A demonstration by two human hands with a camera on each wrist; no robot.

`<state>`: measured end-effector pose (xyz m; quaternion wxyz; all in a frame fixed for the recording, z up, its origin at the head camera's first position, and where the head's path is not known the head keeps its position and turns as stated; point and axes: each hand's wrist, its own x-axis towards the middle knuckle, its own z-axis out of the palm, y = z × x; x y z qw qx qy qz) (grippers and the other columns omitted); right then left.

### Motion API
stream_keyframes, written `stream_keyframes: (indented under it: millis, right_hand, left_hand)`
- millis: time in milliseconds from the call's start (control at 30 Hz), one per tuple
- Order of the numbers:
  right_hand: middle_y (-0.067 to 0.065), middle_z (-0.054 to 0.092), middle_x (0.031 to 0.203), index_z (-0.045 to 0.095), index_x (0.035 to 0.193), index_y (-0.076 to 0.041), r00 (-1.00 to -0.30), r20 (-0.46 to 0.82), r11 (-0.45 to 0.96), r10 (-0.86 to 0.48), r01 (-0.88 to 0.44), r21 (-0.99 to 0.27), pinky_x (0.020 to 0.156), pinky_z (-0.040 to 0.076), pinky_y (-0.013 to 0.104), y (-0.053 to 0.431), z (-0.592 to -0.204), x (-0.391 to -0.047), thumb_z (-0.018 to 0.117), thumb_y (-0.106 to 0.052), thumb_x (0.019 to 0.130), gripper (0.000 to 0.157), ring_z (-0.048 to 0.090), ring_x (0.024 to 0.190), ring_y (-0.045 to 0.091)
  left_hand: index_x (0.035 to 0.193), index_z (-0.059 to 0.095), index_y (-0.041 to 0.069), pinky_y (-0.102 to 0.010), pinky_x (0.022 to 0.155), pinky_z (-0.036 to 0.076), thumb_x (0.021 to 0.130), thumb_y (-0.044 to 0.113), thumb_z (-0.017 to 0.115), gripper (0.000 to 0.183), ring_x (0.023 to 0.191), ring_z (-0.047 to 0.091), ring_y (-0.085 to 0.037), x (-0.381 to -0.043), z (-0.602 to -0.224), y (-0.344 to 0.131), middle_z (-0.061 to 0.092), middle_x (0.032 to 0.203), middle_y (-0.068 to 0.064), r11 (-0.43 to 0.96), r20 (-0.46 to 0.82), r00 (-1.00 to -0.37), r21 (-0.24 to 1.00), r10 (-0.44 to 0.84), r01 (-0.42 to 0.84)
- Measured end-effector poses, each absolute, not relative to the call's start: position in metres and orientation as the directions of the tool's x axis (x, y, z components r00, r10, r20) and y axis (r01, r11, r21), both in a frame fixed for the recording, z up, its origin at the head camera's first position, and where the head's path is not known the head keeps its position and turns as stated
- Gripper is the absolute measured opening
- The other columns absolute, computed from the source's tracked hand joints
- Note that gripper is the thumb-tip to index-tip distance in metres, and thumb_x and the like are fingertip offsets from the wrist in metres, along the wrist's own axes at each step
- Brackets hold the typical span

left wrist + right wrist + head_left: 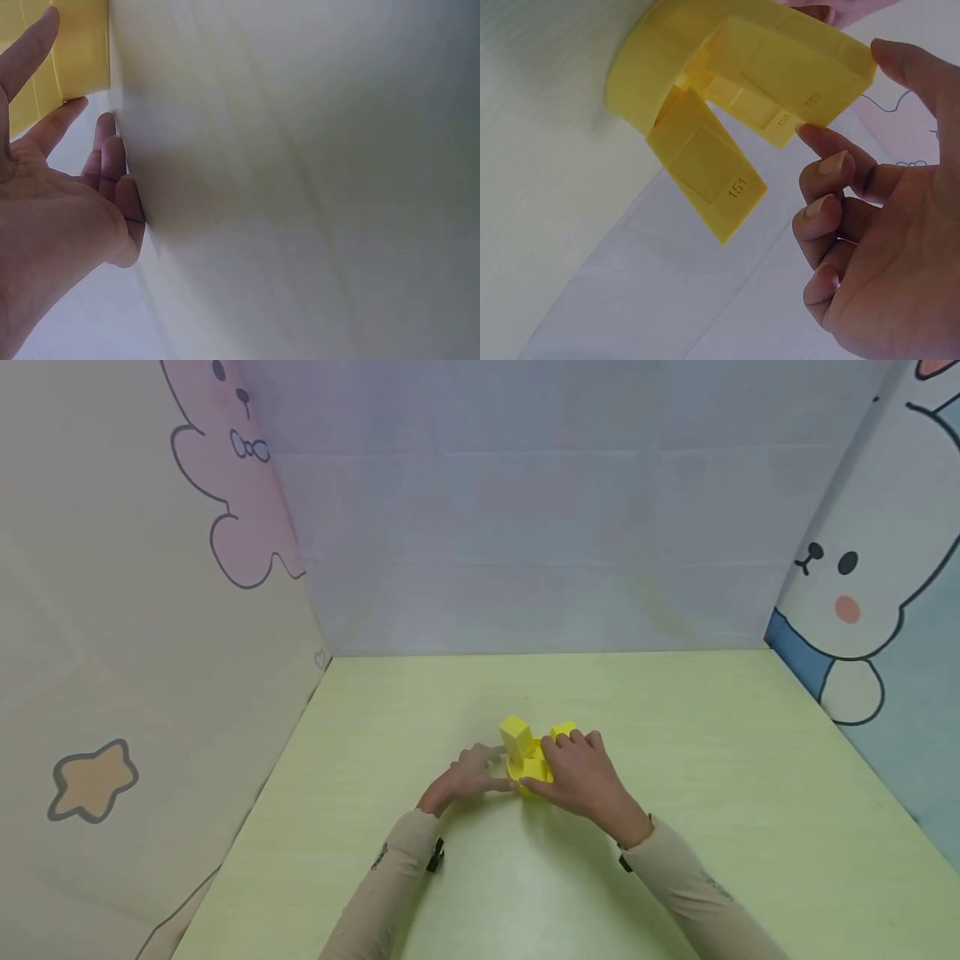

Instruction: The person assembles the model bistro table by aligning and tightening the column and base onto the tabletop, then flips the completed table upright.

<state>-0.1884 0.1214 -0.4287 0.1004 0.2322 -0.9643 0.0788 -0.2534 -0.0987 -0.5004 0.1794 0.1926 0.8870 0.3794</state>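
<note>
A round yellow holder [649, 67] stands on the table with several flat-sided yellow blocks sticking up out of it. My right hand [585, 777] pinches the end of one block [802, 71] between thumb and forefinger, its other fingers curled beneath. Beside it leans a block marked 151 [705, 169], and another numbered block [757, 116] shows behind the pinched one. On the holder's left side, my left hand [474, 772] has thumb and forefinger stretched straight against the yellow wall [79, 45]. Its remaining fingers rest loosely near the tabletop.
The pale yellow-green table [360, 710] meets a plain lilac backdrop [540, 527] at its far edge. Cloth panels with a star [93, 781] and a rabbit drawing [847, 610] border the left and right sides.
</note>
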Motion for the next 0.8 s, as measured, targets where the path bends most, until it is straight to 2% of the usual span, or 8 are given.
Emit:
stream_keyframes:
  millis: [200,500,800]
  right_hand:
    - [0.002,0.049,0.074,0.058,0.092,-0.008,-0.854,0.285,0.883,-0.436,-0.467,-0.050,0.076,0.037,0.047,0.1219,-0.4354,-0.1899,0.081,-0.054,0.084,0.052,0.047,0.076,0.025]
    - [-0.001,0.047,0.076,0.061,0.091,-0.010,-0.818,0.325,0.845,-0.475,-0.527,-0.092,0.076,0.035,0.047,0.1264,-0.4372,-0.1885,0.084,-0.044,0.085,0.041,0.045,0.077,0.024]
    - [-0.001,0.048,0.078,0.064,0.093,-0.010,-0.816,0.336,0.834,-0.471,-0.536,-0.134,0.078,0.034,0.049,0.1284,-0.4391,-0.1909,0.086,-0.044,0.084,0.041,0.045,0.078,0.024]
  left_hand:
    - [0.152,0.051,0.005,-0.063,0.099,0.040,0.089,0.035,0.080,0.075,0.127,0.047,-0.042,-0.2544,-0.4989,-0.0988,0.055,0.139,-0.023,0.610,-0.158,-0.858,0.765,0.488,0.206]
    - [0.151,0.053,0.006,-0.061,0.096,0.042,0.089,0.034,0.080,0.073,0.125,0.050,-0.042,-0.2568,-0.5012,-0.0994,0.058,0.136,-0.022,0.604,-0.138,-0.852,0.761,0.505,0.234]
    - [0.150,0.053,0.004,-0.063,0.097,0.042,0.089,0.032,0.080,0.073,0.124,0.050,-0.042,-0.2557,-0.4992,-0.0994,0.058,0.136,-0.023,0.607,-0.134,-0.851,0.757,0.508,0.242]
